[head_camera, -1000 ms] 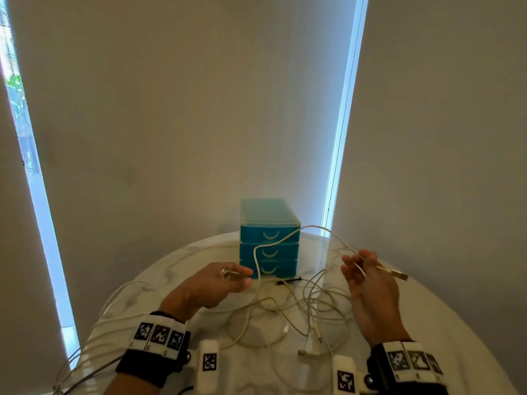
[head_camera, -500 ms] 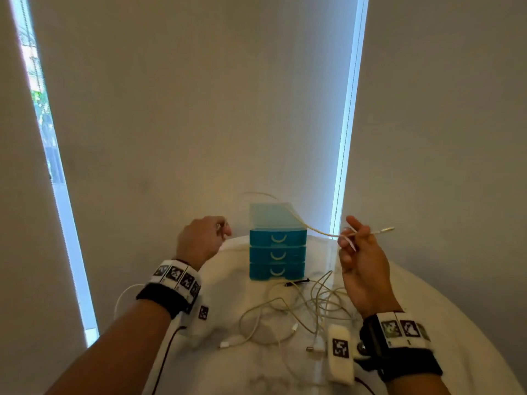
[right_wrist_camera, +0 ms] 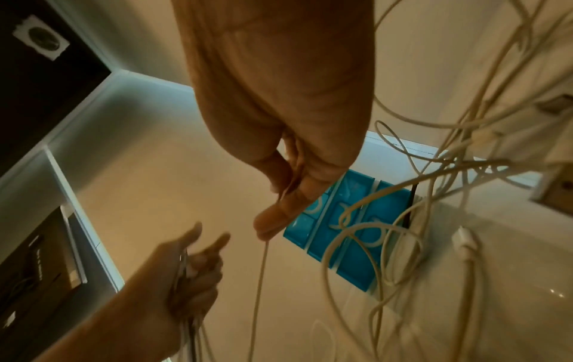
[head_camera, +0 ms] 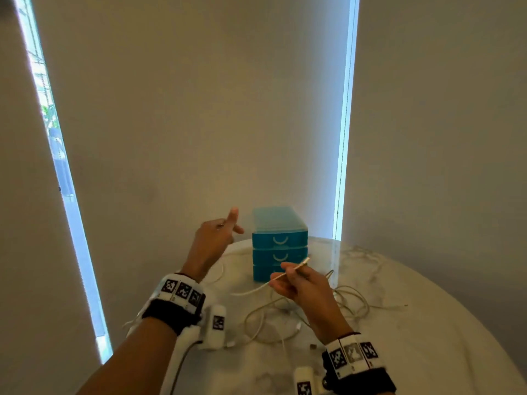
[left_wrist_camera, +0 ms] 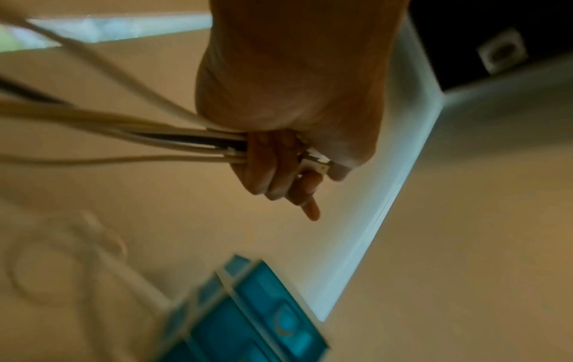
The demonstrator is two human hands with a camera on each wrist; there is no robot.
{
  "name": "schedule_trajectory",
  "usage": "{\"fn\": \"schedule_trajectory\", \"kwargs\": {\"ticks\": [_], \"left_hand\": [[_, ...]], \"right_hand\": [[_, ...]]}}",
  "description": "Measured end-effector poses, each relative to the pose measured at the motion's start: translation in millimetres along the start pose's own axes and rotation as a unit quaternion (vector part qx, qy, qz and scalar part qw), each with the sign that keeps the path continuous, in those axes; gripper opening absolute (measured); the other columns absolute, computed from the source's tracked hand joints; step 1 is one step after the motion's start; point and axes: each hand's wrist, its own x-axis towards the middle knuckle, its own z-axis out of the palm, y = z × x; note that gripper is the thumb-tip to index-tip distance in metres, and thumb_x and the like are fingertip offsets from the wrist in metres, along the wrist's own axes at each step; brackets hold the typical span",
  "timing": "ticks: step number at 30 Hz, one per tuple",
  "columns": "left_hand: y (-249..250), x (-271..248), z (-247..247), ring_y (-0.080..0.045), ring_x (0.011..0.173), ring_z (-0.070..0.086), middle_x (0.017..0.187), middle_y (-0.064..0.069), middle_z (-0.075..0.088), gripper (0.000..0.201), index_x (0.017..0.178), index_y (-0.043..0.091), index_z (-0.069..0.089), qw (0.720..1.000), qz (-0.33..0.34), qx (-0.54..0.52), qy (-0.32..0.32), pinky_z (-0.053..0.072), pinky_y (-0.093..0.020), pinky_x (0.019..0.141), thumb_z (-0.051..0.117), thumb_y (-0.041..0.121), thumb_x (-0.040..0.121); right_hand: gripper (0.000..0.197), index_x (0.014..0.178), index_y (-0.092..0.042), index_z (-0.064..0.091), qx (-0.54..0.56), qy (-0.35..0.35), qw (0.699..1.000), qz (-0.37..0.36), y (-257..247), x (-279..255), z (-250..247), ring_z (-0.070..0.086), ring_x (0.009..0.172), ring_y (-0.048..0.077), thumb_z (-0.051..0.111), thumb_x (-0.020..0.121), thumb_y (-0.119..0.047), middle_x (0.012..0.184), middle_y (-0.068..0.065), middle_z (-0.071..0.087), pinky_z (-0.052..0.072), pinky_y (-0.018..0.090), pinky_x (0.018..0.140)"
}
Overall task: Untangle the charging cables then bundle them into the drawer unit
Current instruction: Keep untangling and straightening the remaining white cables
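A blue three-drawer unit (head_camera: 280, 241), all drawers closed, stands at the back of the round marble table (head_camera: 433, 346). My left hand (head_camera: 228, 227) is raised just left of it. In the left wrist view this hand (left_wrist_camera: 279, 171) grips several white cable ends and a black one (left_wrist_camera: 173, 144), with the index finger stuck out. My right hand (head_camera: 286, 276) hovers in front of the unit and pinches one white cable (head_camera: 296, 267) close to its plug. That cable hangs down below the hand (right_wrist_camera: 259, 281). A tangle of white cables (head_camera: 346, 305) lies on the table under the right hand.
Pale blinds and two bright window slits stand behind the table. The table's curved edge runs close on the left and right. A loose plug (head_camera: 313, 346) and a cable loop (head_camera: 256, 323) lie near my wrists. In the right wrist view cables (right_wrist_camera: 434, 171) drape before the drawers (right_wrist_camera: 350, 235).
My right hand has come down and leftward with the cable end, now in front of the drawers. My left hand has shifted right toward the unit, index finger and thumb now extended.
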Motion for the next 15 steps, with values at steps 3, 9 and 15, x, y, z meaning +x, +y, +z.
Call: {"fn": "schedule_trajectory", "kwargs": {"ticks": [3,9,15], "left_hand": [[10,-22,36,-0.011,0.046,0.040,0.060,0.002,0.052,0.082,0.087,0.018,0.084,0.982,-0.045,-0.160,-0.092,0.029,-0.026,0.046,0.041,0.088,0.095],[-16,-31,76,-0.009,0.037,0.028,0.061,-0.002,0.044,0.092,0.087,0.010,0.076,0.903,-0.191,-0.351,-0.153,0.017,-0.018,0.042,0.038,0.094,0.084],[-32,-43,85,-0.010,0.045,0.035,0.065,0.003,0.052,0.092,0.102,0.010,0.075,0.934,-0.150,-0.280,-0.162,0.025,-0.023,0.042,0.059,0.096,0.076]], "right_hand": [[0.022,0.122,-0.003,0.070,-0.095,-0.038,0.995,-0.013,3,-7,4,0.077,0.076,0.023,0.058,0.110,-0.017,0.094,0.016,0.082,0.064,0.028,0.069],[0.020,0.117,-0.011,0.076,-0.137,-0.052,0.988,-0.056,9,-11,-3,0.073,0.078,0.020,0.062,0.109,-0.023,0.095,0.014,0.081,0.063,0.031,0.073],[0.023,0.106,-0.002,0.081,-0.193,-0.103,0.975,-0.038,27,-12,10,0.070,0.068,0.012,0.065,0.108,-0.019,0.085,0.011,0.081,0.062,0.025,0.067]]}}
